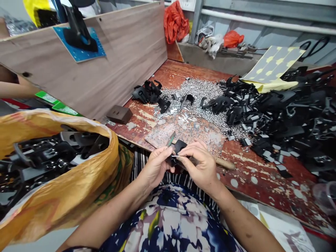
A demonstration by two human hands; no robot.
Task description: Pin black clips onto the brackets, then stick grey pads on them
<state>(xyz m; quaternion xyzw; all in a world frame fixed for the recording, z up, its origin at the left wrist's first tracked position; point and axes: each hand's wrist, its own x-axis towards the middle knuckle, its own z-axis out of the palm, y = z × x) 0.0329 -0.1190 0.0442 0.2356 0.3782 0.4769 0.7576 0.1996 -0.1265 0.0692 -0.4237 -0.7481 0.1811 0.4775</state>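
Close to the table's front edge, my left hand (159, 161) is closed around a small black plastic part (179, 147). A thin green-handled pointed tool (170, 139) sticks up from the same hand. My right hand (198, 161) is closed in a pinch against the part, its fingertips at a small bright metal pin (175, 155). Under the hands lies a speckled stone slab (210, 134). A wooden handle (225, 163) pokes out to the right of my right hand. Several loose metal pins (186, 120) rest on the slab just beyond.
A heap of small silvery metal pieces (196, 87) spreads behind the slab. Black parts (296, 108) are piled on the right. At left stands a yellow sack (109, 164) of black parts, below a wooden partition (126, 49). A dark block (119, 114) sits beside it.
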